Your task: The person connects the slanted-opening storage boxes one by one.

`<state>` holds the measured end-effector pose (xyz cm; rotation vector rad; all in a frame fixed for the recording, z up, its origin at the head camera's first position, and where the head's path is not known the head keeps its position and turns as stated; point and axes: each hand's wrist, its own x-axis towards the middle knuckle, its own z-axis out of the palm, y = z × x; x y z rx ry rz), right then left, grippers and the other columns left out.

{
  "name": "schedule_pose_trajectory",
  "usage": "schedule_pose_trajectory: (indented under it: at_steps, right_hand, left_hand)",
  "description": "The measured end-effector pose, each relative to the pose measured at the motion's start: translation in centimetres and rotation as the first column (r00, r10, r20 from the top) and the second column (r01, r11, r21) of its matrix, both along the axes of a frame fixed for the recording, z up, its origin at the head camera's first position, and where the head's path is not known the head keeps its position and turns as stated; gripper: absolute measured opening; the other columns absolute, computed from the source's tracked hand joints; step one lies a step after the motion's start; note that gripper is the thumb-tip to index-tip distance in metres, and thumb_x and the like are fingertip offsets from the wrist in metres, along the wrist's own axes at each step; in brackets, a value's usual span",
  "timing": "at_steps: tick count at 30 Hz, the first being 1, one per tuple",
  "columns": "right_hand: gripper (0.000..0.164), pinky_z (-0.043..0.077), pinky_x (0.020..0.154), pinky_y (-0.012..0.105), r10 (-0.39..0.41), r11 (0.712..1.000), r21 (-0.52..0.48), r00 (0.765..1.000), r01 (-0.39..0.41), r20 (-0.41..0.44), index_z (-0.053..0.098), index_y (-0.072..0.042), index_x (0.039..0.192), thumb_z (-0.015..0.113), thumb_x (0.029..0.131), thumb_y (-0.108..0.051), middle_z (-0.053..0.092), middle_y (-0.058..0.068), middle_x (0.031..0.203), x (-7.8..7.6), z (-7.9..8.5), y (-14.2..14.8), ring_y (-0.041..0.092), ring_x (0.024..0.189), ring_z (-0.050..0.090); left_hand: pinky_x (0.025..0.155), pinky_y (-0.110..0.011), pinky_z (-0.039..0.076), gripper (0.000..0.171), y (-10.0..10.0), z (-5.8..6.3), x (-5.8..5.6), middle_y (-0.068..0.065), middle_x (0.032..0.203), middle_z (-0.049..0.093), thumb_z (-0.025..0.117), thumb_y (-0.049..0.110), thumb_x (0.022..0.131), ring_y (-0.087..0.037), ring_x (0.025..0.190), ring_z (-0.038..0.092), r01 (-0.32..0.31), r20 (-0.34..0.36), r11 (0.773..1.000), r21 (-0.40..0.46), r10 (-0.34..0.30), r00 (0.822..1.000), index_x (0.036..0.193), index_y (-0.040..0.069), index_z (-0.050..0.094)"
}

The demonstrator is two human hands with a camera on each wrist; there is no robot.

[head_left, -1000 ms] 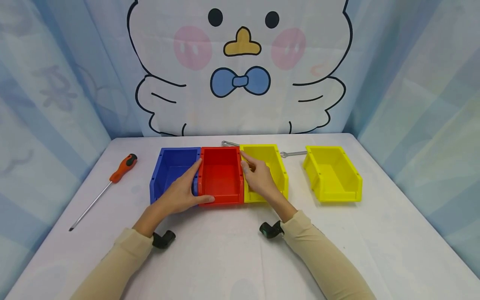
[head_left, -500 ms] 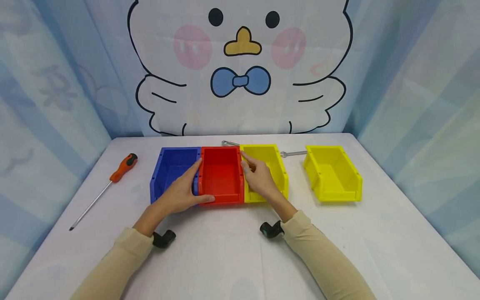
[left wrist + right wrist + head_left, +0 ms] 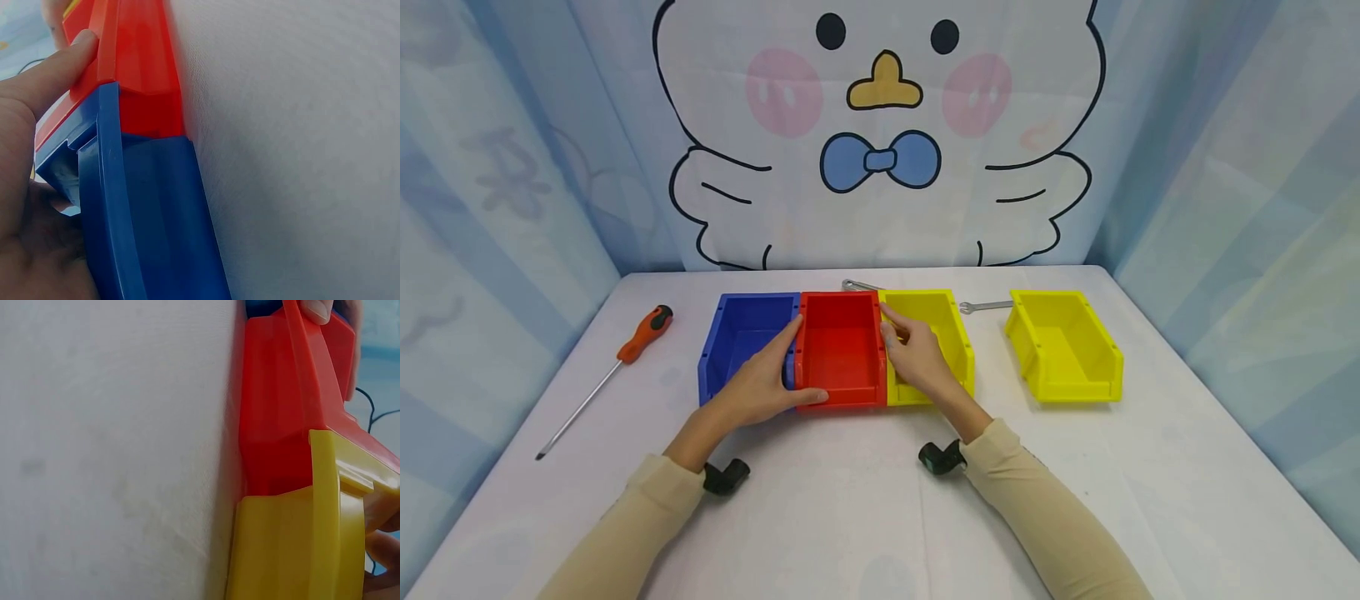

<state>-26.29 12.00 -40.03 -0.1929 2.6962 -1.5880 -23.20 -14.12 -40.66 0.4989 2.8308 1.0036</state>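
Observation:
In the head view a blue bin [image 3: 709, 367], a red bin [image 3: 853, 395] and a yellow bin [image 3: 964, 362] stand side by side, their walls close together. My left hand [image 3: 756, 382] holds the red bin, with its thumb over the front lip and its fingers along the left wall beside the blue bin. The left wrist view shows that thumb [image 3: 78, 53] on the red front edge. My right hand [image 3: 919, 354] reaches over the yellow bin. Its thumb and index finger pinch at the red bin's right rim, where it meets the yellow one; its other fingers are mostly hidden.
A second yellow bin [image 3: 1075, 390] stands apart on the right. One wrench [image 3: 987, 307] lies between the yellow bins, and a metal tool [image 3: 857, 286] shows partly behind the row. On the left lies an orange-handled screwdriver [image 3: 643, 335]. A printed curtain surrounds the white table [image 3: 850, 500].

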Motion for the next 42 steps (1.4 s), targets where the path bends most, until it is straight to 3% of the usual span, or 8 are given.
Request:
schedule_pose_trajectory:
  at_steps: [10, 14, 21, 29, 36, 42]
  right_hand:
    - [0.050, 0.052, 0.079, 0.022, 0.008, 1.000, 0.004, 1.000, -0.008, -0.007, 0.044, -0.024, 0.162, 0.050, 0.113, -0.026, 0.056, 0.006, 0.161, 0.1, 0.2, -0.2, 0.024, 0.110, 0.062]
    - [0.050, 0.056, 0.087, 0.024, 0.010, 1.000, 0.003, 1.000, -0.010, -0.002, 0.044, -0.024, 0.162, 0.050, 0.113, -0.027, 0.056, 0.006, 0.160, 0.1, 0.3, -0.3, 0.024, 0.113, 0.063]
    - [0.050, 0.060, 0.108, 0.040, 0.012, 1.000, 0.001, 0.999, -0.012, -0.036, 0.043, -0.024, 0.163, 0.049, 0.113, -0.028, 0.060, 0.007, 0.156, 0.1, 0.1, -0.4, 0.025, 0.119, 0.064]
    - [0.050, 0.063, 0.097, 0.034, -0.004, 0.998, 0.065, 0.998, 0.008, -0.060, 0.044, -0.023, 0.162, 0.050, 0.113, -0.030, 0.067, 0.010, 0.147, 0.4, -0.2, -0.2, 0.023, 0.109, 0.068]
    - [0.050, 0.059, 0.110, 0.045, 0.049, 0.984, 0.177, 0.993, -0.029, -0.107, 0.047, -0.018, 0.161, 0.050, 0.113, -0.031, 0.063, 0.012, 0.152, 0.9, 1.3, 1.0, 0.030, 0.128, 0.069]
    - [0.042, 0.064, 0.099, 0.048, 0.074, 0.988, 0.148, 0.970, -0.040, -0.233, 0.060, -0.010, 0.150, 0.056, 0.111, -0.023, 0.066, 0.015, 0.148, 2.1, 3.7, 4.5, 0.035, 0.127, 0.070]
  left_hand:
    - [0.114, -0.067, 0.048, 0.120, -0.1, 0.0, -0.1, -0.017, 0.178, 0.021, 0.081, 0.055, 0.087, -0.047, 0.159, 0.031, 0.005, -0.010, 1.000, 0.000, -0.005, 1.000, 0.172, 0.017, 0.006]
    - [0.114, -0.067, 0.049, 0.120, -0.2, 0.1, 0.0, -0.017, 0.178, 0.021, 0.081, 0.056, 0.087, -0.047, 0.160, 0.031, 0.004, -0.010, 1.000, 0.001, -0.004, 1.000, 0.172, 0.017, 0.007]
    - [0.113, -0.066, 0.050, 0.119, -0.2, 0.2, -0.1, -0.016, 0.178, 0.021, 0.082, 0.053, 0.087, -0.046, 0.160, 0.030, 0.002, -0.013, 1.000, 0.008, -0.002, 1.000, 0.172, 0.017, 0.007]
    - [0.112, -0.066, 0.051, 0.120, -0.1, 0.1, 0.3, -0.016, 0.178, 0.022, 0.083, 0.052, 0.086, -0.046, 0.160, 0.032, 0.001, -0.005, 1.000, 0.012, -0.001, 1.000, 0.172, 0.017, 0.008]
    - [0.115, -0.067, 0.048, 0.119, 0.0, -0.1, 0.2, -0.016, 0.178, 0.021, 0.083, 0.053, 0.087, -0.046, 0.160, 0.031, 0.001, -0.011, 1.000, 0.006, -0.001, 1.000, 0.172, 0.017, 0.008]
    - [0.113, -0.066, 0.050, 0.120, -0.1, 0.0, 0.2, -0.016, 0.178, 0.021, 0.083, 0.053, 0.086, -0.046, 0.160, 0.031, 0.000, -0.010, 1.000, 0.003, 0.000, 1.000, 0.172, 0.017, 0.007]
